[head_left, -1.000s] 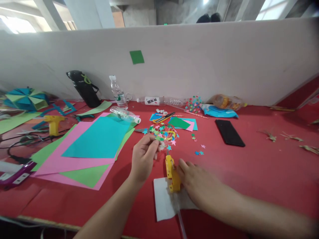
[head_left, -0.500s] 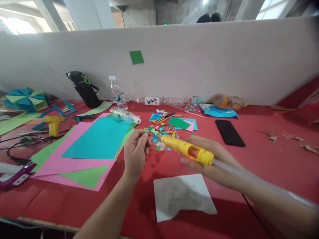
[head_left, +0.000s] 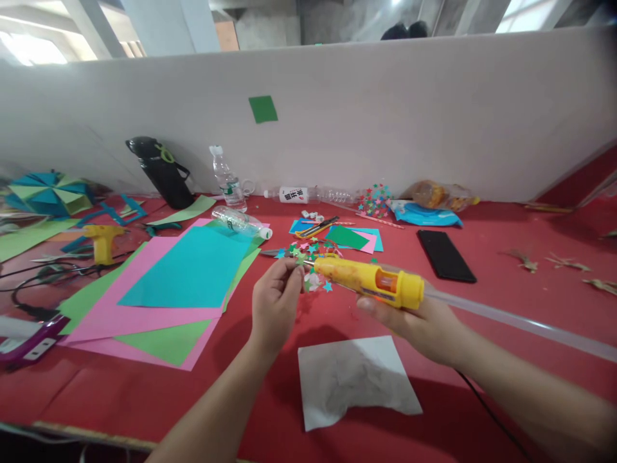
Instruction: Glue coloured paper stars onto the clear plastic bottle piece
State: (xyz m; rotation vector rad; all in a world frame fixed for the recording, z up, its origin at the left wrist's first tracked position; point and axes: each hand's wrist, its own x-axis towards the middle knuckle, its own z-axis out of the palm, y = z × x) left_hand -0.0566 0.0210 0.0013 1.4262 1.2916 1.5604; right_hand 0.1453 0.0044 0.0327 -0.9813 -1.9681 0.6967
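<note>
My left hand [head_left: 278, 302] pinches a small green star [head_left: 301, 258] between thumb and fingertips. My right hand [head_left: 414, 321] is wrapped round a yellow glue gun [head_left: 369, 280], with a long clear glue stick [head_left: 520, 323] coming out of its back end. The gun's metal nozzle [head_left: 309, 263] is at the green star. Behind and below the nozzle lies a scatter of coloured stars [head_left: 328, 286] on the red table [head_left: 250, 392]. A torn white paper [head_left: 357, 379] lies nearer to me.
Coloured sheets [head_left: 187, 270] lie at left, near a second yellow glue gun [head_left: 103, 243] and cables. Bottles [head_left: 236, 222], a black flask [head_left: 161, 173], cutters [head_left: 318, 228] and a blue packet [head_left: 427, 213] are at the back. A black phone [head_left: 446, 256] lies at right.
My left hand has moved right with the green star. The glue gun has turned more level, and its nozzle has come to the star. The scissors beside the stars now show.
</note>
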